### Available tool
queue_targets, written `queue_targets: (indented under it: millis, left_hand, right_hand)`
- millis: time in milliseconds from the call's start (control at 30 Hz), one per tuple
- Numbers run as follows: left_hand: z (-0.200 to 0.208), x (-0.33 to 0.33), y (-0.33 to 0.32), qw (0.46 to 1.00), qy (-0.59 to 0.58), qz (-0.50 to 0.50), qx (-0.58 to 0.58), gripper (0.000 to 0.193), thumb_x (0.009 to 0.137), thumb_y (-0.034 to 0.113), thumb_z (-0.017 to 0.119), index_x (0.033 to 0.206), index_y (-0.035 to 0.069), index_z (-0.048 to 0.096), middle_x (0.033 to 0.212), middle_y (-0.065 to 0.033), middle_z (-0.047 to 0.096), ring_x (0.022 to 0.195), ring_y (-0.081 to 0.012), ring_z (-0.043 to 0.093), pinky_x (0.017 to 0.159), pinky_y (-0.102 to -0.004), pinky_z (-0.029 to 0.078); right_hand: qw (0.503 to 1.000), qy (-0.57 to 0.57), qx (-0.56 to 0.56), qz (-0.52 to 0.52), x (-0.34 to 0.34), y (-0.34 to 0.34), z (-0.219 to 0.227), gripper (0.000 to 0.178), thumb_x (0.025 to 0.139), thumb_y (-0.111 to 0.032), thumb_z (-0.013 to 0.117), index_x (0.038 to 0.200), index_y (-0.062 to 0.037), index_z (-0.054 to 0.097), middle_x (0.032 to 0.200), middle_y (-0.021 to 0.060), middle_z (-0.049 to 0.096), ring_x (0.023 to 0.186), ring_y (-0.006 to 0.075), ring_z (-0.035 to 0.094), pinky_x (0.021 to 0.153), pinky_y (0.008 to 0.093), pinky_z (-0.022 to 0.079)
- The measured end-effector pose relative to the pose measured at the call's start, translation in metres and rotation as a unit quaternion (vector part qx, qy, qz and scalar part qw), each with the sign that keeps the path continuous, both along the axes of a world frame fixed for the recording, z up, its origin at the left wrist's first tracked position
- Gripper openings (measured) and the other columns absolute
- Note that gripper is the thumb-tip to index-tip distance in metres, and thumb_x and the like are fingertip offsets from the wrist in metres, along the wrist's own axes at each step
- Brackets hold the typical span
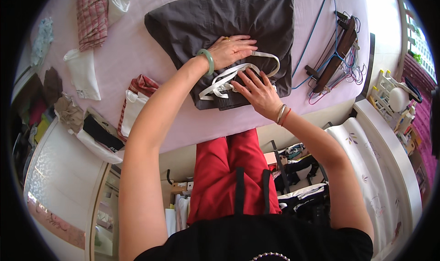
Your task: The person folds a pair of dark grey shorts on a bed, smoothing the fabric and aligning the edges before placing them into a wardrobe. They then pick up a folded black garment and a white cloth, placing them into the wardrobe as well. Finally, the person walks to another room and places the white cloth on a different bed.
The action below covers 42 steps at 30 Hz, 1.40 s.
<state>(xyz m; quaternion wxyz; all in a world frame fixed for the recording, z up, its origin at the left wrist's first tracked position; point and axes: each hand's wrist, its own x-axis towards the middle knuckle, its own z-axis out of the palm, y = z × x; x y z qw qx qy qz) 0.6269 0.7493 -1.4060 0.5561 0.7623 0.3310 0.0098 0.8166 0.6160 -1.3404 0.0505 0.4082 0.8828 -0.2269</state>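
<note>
A dark grey folded garment (220, 13) lies on the pale pink bedsheet in front of me. Loose white drawstrings (219, 83) loop across its near part. My left hand (231, 51), with a green bangle at the wrist, rests flat on the grey cloth, its fingers stretched out to the right. Closer to me, my right hand (259, 95) lies palm down with spread fingers over the strings and the garment's near edge. Neither hand grips anything. What lies beneath the right palm is hidden.
Several hangers (337, 54) are heaped on the bed at the right. To the left lie a red checked cloth (93, 18), a white folded cloth (83, 73) and a red and white folded pile (137, 103). An open drawer (293, 169) with clothes sits below the bed edge.
</note>
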Motion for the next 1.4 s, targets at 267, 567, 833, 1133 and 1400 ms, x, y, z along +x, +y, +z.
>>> queue_targets:
  millis: [267, 567, 833, 1133, 1400]
  left_hand:
    - [0.009, -0.016, 0.029, 0.895, -0.129, 0.117, -0.410, 0.072, 0.103, 0.060, 0.031, 0.146, 0.005, 0.047, 0.152, -0.0070, 0.045, 0.144, -0.0179, 0.035, 0.120, -0.0315, 0.021]
    - [0.066, -0.108, 0.050, 0.688, -0.224, 0.422, -0.545, 0.072, 0.093, 0.063, 0.055, 0.128, 0.000, 0.060, 0.117, -0.0031, 0.066, 0.100, -0.0083, 0.063, 0.085, -0.0275, 0.053]
    - [0.065, -0.145, 0.013, 0.794, -0.121, 0.567, -0.184, 0.055, 0.096, 0.046, 0.064, 0.127, 0.001, 0.060, 0.112, -0.0008, 0.065, 0.098, -0.0074, 0.059, 0.086, -0.0227, 0.048]
    - [0.044, -0.126, 0.054, 0.713, -0.009, 0.700, 0.028, 0.041, 0.096, 0.039, 0.067, 0.084, 0.000, 0.065, 0.064, 0.0067, 0.042, 0.062, -0.0064, 0.035, 0.056, -0.0268, 0.032]
    - [0.037, -0.102, 0.077, 0.720, 0.063, 0.681, 0.116, 0.040, 0.100, 0.039, 0.060, 0.089, 0.002, 0.067, 0.062, 0.0010, 0.047, 0.060, -0.0103, 0.039, 0.059, -0.0295, 0.038]
  right_hand:
    - [0.937, 0.063, -0.342, 0.029, -0.002, 0.159, 0.066, 0.053, 0.072, -0.008, 0.063, 0.124, -0.0094, 0.060, 0.093, 0.0201, 0.068, 0.088, 0.0385, 0.066, 0.078, 0.0445, 0.054]
    - [0.993, -0.007, -0.083, -0.081, -0.015, 0.254, 0.031, 0.047, 0.077, -0.015, 0.061, 0.124, -0.0088, 0.057, 0.099, 0.0193, 0.069, 0.096, 0.0378, 0.065, 0.085, 0.0462, 0.051]
    - [0.993, 0.008, 0.069, -0.098, -0.035, 0.266, 0.004, 0.035, 0.085, -0.018, 0.065, 0.120, -0.0131, 0.062, 0.119, 0.0048, 0.065, 0.117, 0.0250, 0.059, 0.099, 0.0453, 0.044]
    - [0.917, -0.036, 0.266, -0.296, 0.008, 0.214, 0.027, 0.045, 0.095, -0.045, 0.060, 0.126, -0.0127, 0.059, 0.123, 0.0024, 0.063, 0.115, 0.0223, 0.058, 0.098, 0.0431, 0.040]
    - [0.856, 0.048, 0.175, -0.483, 0.037, 0.249, -0.022, 0.040, 0.099, -0.048, 0.051, 0.113, -0.0114, 0.059, 0.091, 0.0147, 0.070, 0.082, 0.0363, 0.067, 0.068, 0.0451, 0.051]
